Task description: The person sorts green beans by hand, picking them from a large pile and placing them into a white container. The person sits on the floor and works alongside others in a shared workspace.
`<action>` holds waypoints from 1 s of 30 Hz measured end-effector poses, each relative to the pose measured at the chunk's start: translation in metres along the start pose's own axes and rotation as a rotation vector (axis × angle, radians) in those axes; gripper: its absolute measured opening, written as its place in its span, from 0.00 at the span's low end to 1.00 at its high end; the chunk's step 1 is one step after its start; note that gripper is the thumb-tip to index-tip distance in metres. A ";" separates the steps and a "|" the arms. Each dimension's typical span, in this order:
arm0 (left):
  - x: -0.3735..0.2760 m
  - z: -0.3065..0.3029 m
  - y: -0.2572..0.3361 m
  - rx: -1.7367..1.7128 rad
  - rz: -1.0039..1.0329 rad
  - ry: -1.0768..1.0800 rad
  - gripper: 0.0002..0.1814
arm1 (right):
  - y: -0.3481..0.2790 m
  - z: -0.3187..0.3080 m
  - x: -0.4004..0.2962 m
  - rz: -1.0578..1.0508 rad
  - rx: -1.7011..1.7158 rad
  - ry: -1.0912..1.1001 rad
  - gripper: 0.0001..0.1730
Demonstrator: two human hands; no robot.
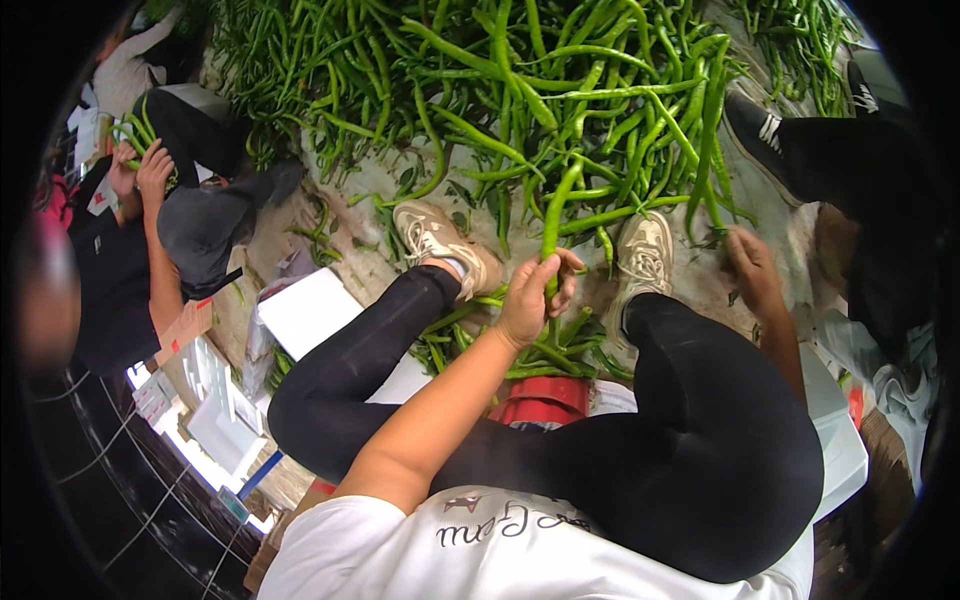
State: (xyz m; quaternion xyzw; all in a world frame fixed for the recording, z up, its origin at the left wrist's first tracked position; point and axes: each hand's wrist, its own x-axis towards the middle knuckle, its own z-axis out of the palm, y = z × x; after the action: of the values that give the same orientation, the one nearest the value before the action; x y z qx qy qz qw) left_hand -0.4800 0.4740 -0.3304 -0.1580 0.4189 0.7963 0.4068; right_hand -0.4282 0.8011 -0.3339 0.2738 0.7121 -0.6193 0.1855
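My left hand [531, 294] grips a long green chili pepper [561, 199] that stands almost upright between my shoes. At the right, my right hand [756, 268] pinches the lower end of another long green pepper [709, 142], at the edge of the pile. A large heap of green chili peppers [465, 90] spreads over a pale sheet [360, 161] before me. Below my left hand, between my legs, more peppers [559, 352] lie together by a red object [544, 400], partly hidden by my thighs.
On the left a person's hands [142, 169] hold several peppers. Another person's dark shoe [759, 142] rests at the right of the heap. A white box-like object [311, 311] is beside my left knee. Loose leaves [461, 195] and a few peppers [319, 225] lie on the sheet.
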 end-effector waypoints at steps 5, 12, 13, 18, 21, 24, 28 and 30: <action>0.028 0.010 0.012 0.093 0.088 0.142 0.09 | -0.013 0.026 0.016 0.086 0.138 -0.123 0.14; 0.080 0.025 0.028 0.199 0.180 0.265 0.06 | 0.005 0.045 0.036 -0.019 0.166 -0.117 0.13; 0.086 0.029 0.029 0.213 0.181 0.267 0.07 | 0.006 0.048 0.039 -0.037 0.124 -0.099 0.13; 0.105 0.046 0.028 0.259 0.135 0.184 0.14 | -0.017 0.062 0.037 -0.007 0.182 -0.170 0.14; 0.100 0.060 0.030 0.320 0.108 0.116 0.12 | -0.027 0.074 0.031 0.006 0.169 -0.267 0.14; 0.092 0.050 0.032 0.570 0.359 0.053 0.08 | -0.014 0.072 0.041 -0.241 -0.161 -0.141 0.09; 0.059 0.028 0.081 1.333 0.582 0.061 0.10 | -0.003 0.057 0.053 -0.190 -0.713 -0.197 0.12; 0.048 0.019 0.100 1.251 0.375 0.049 0.10 | 0.015 0.064 0.069 -0.177 -0.683 -0.057 0.12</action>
State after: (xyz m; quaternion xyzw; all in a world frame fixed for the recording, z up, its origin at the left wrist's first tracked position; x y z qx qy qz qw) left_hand -0.5857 0.4819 -0.2940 0.1661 0.8329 0.4558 0.2664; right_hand -0.4772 0.7502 -0.3978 0.1160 0.8937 -0.3662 0.2319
